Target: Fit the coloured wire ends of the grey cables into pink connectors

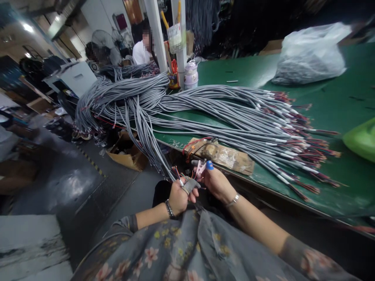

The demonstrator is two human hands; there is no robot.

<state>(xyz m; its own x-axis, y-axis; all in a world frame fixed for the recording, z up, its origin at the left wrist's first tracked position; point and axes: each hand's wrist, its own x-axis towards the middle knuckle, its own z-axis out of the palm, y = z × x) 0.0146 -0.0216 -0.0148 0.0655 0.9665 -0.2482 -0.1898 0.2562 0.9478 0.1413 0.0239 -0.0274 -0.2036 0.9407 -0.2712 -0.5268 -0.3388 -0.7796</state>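
My left hand (178, 198) is closed around the ends of several grey cables (159, 154), whose thin coloured wires fan out above the fingers. A grey wrap (191, 185) lies across the fingers of that hand; whether it is tape or cloth I cannot tell. My right hand (219, 184), with a blue cover (209, 165) on one fingertip, pinches a small pink clip-like tool (200, 168) close to the loose wires. The tool's tip is too small to make out. Beyond it, a worn wooden board (231, 159) with a lump and wires on it lies at the bench edge.
A large spread of grey cables (205, 103) with stripped ends covers much of the green bench (234, 70). A white plastic bag (313, 54), a green bag (361, 138) and a lilac bottle (191, 74) stand there. Below is a cardboard box (127, 154). A person (141, 52) sits beyond.
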